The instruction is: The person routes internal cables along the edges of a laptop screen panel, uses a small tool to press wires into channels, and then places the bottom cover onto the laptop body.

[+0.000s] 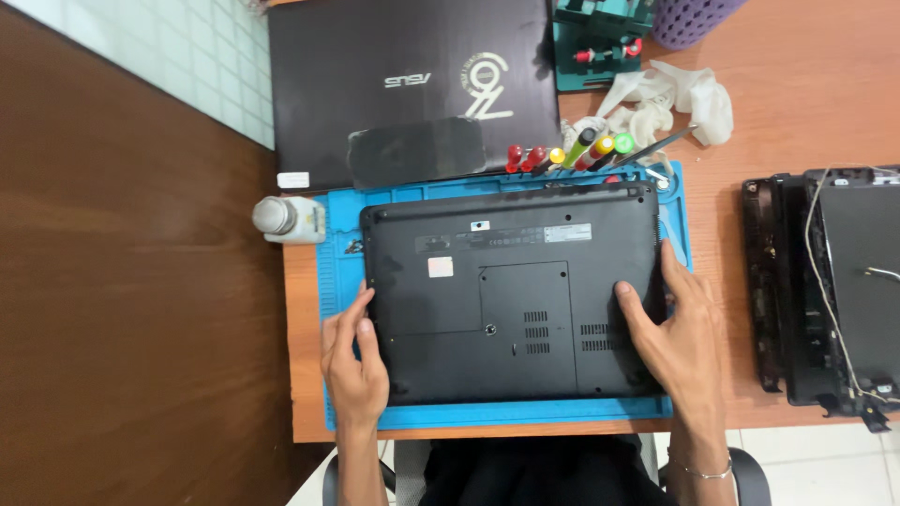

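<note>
**Both hands steady an upturned laptop on the blue mat**

A black laptop (511, 290) lies bottom side up on a blue repair mat (337, 281), which sits on the wooden worktop (806, 112). The left hand (354, 361) rests at the near left corner, fingers loosely spread, the thumb on the base and the others curling round the edge. The right hand (677, 337) lies flat and open near the right edge, its fingers pressing on the base beside the vent slots. Neither hand pinches anything.

To my eye, the sound way to handle it here is an even hold on both sides, keeping the machine square on the mat so it does not slide toward the tools at the back.

Around it things are crowded. A row of screwdrivers (572, 150) with red, yellow and green caps stands just beyond the far edge, close enough to be knocked. Behind them lies a second closed laptop (403, 84) with a dark flat panel (417, 152) on it. A small white bottle (286, 219) stands at the mat's left corner. Crumpled white gloves (680, 94) lie to the right rear, beside a green holder (600, 42). Well off to the right, a dismantled laptop chassis (825, 290) trails loose wires.
</note>
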